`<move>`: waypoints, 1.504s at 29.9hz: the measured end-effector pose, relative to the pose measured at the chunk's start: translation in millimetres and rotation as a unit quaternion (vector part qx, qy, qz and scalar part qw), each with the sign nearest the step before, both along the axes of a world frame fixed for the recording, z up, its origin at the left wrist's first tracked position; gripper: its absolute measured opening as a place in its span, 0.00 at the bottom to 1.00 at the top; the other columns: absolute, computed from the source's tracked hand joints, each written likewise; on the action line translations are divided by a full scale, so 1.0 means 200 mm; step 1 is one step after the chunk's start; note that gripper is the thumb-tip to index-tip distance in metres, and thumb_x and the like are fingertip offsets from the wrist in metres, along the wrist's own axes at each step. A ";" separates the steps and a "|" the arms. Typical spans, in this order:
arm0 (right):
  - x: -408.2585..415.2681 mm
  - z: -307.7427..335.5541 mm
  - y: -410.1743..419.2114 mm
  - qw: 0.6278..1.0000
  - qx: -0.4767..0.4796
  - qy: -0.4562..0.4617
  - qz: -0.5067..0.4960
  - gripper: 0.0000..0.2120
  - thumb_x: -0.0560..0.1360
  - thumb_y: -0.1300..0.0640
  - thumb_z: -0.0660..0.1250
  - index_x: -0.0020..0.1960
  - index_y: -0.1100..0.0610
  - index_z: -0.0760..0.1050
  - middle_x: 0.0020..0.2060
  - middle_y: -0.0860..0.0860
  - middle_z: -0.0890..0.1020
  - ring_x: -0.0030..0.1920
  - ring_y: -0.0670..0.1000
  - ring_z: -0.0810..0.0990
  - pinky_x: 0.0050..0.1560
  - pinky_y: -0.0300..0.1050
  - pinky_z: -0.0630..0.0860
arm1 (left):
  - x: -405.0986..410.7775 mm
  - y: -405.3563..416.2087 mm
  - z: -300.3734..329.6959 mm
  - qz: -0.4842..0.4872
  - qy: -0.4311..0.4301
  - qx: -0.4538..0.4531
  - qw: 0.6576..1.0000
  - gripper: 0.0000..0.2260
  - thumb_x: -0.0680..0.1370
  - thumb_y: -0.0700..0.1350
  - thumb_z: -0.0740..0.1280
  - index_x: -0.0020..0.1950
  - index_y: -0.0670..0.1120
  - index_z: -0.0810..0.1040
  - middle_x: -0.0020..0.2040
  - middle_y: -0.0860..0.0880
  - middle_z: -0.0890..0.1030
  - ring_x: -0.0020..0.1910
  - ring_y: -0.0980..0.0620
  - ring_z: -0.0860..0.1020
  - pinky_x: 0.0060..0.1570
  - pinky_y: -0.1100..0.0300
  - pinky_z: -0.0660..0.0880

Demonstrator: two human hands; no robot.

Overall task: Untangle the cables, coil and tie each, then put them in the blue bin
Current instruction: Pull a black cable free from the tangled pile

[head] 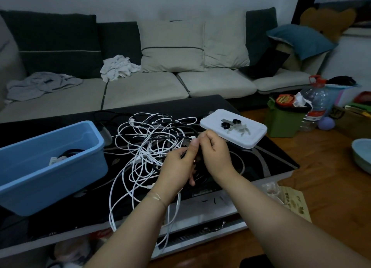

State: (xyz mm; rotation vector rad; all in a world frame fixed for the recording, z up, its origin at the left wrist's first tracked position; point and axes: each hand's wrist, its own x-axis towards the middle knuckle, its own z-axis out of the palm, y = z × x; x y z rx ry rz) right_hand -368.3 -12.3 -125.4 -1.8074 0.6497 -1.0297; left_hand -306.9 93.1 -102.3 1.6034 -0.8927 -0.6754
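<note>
Fingers of left hand (176, 165) and right hand (215, 153) pinch thin black cable (183, 154) beside tangled white cords (140, 147).

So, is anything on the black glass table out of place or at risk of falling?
Yes. Loops of the tangled white cables hang over the near edge of the black glass table. The flat white plastic lid holding the ties sits askew near the right edge. Nothing looks spilled or broken.

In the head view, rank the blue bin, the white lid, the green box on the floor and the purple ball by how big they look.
1. blue bin, though it sits nearest the camera, which inflates it
2. white lid
3. green box, close to the lid in apparent size, so this order is unsure
4. purple ball, clearly smallest
</note>
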 end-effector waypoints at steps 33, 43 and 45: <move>0.30 -0.08 -0.97 0.841 -0.232 0.454 -0.182 0.16 0.81 0.49 0.57 0.62 0.57 0.75 0.61 0.59 0.72 0.62 0.59 0.67 0.61 0.53 0.66 | 0.31 -0.13 -0.06 0.084 0.102 0.014 0.991 0.22 0.82 0.56 0.54 0.41 0.40 0.73 0.19 0.50 0.65 0.21 0.50 0.66 0.34 0.56 0.69; 0.23 0.13 -0.41 0.993 0.117 -0.016 -0.005 0.06 0.80 0.57 0.62 0.47 0.58 0.74 0.36 0.50 0.74 0.35 0.47 0.74 0.32 0.38 0.76 | 0.34 -0.05 -0.04 0.103 0.052 0.033 0.993 0.27 0.82 0.56 0.54 0.43 0.33 0.77 0.18 0.50 0.66 0.15 0.52 0.66 0.35 0.55 0.70; 0.19 0.15 -0.29 0.976 0.207 -0.055 0.028 0.06 0.81 0.57 0.62 0.45 0.55 0.73 0.33 0.50 0.72 0.29 0.45 0.71 0.29 0.37 0.75 | 0.33 -0.03 -0.04 0.111 0.021 0.041 0.993 0.26 0.82 0.55 0.54 0.39 0.35 0.75 0.18 0.51 0.66 0.15 0.52 0.67 0.32 0.57 0.69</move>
